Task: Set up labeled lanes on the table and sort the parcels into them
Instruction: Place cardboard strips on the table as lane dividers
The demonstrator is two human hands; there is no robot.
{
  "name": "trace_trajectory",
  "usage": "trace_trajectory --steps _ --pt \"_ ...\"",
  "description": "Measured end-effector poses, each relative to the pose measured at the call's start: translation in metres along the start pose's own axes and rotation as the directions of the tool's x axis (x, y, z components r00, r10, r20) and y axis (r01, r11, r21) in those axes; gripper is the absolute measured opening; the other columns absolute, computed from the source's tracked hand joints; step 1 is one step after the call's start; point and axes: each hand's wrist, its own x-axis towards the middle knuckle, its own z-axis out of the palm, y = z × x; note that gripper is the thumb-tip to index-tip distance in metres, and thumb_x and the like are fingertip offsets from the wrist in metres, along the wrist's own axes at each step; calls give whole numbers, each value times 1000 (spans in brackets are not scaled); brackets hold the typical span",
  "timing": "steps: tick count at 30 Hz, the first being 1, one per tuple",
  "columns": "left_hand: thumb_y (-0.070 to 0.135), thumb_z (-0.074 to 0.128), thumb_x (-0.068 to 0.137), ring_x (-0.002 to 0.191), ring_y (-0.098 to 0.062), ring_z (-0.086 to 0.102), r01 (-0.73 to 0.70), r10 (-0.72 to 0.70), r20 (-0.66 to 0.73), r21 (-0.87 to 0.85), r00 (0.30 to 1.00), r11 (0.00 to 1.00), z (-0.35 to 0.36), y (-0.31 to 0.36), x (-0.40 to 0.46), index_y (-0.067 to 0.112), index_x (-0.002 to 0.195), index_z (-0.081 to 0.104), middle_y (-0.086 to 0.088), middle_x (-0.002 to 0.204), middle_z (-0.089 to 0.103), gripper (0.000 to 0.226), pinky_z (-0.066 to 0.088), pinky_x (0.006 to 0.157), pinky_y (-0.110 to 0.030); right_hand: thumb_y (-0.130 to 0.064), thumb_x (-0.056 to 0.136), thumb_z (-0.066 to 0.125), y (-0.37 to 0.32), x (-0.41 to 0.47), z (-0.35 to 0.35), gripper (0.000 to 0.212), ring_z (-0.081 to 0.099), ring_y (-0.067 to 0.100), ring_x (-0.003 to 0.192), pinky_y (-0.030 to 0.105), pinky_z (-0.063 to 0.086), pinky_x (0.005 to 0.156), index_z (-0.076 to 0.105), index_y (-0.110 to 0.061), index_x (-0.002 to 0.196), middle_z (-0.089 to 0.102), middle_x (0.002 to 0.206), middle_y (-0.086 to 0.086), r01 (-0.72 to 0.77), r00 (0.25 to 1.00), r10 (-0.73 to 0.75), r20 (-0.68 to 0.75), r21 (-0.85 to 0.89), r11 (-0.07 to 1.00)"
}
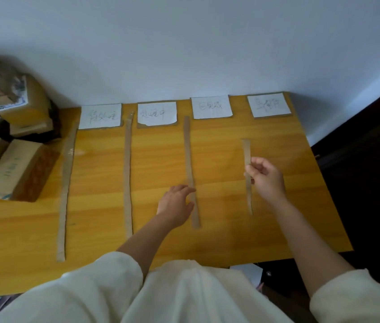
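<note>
Several white paper labels with handwriting lie along the far edge of the wooden table [277, 224], among them the leftmost label [100, 115] and the rightmost label [269, 104]. Three cardboard strips lie flat as lane dividers: a left strip [65, 190], a second strip [128, 173] and a third strip [190, 169]. My right hand [267, 179] pinches a shorter fourth strip [246, 150] near its middle. My left hand [177, 205] rests with fingers spread, touching the third strip. A pile of brown cardboard parcels [19, 169] sits at the table's left end.
A white wall runs behind the table. Dark floor and furniture lie beyond the table's right edge. My cream sleeves and clothing fill the bottom of the view.
</note>
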Motion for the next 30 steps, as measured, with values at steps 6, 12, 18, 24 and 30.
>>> trace_trajectory --steps 6,12,18,24,30 --pt "32 51 97 145 -20 22 -16 8 75 111 997 994 21 40 10 31 146 35 4 158 26 52 22 117 -38 -17 95 60 39 16 -24 15 61 21 105 40 52 91 61 -23 109 64 111 2 -139 990 139 11 -15 990" --pt "34 50 97 147 -21 17 -53 18 171 207 985 977 36 60 13 30 149 29 2 160 20 57 17 120 -39 -15 96 58 72 25 -28 25 62 21 104 35 51 88 61 -13 121 65 116 3 -326 945 327 25 -46 944" --pt "36 49 97 148 -21 14 -74 14 222 262 975 962 44 72 18 30 150 27 2 162 15 58 14 120 -39 -19 98 56 78 31 -33 34 57 22 108 27 41 79 55 -20 132 58 127 1 -270 961 276 -27 -315 910" --pt "37 50 97 147 -23 15 -100 13 277 305 961 947 49 73 23 32 150 27 0 163 9 58 12 121 -40 -20 99 53 97 24 -30 43 47 14 88 29 41 69 48 -31 140 56 119 1 -53 987 138 88 -623 781" --pt "40 51 96 147 -24 18 -101 -10 317 332 948 938 50 71 27 33 149 30 0 163 7 58 11 121 -43 -17 99 54 100 33 -25 46 51 15 92 27 41 71 47 -30 142 56 120 -1 -18 987 116 113 -637 771"
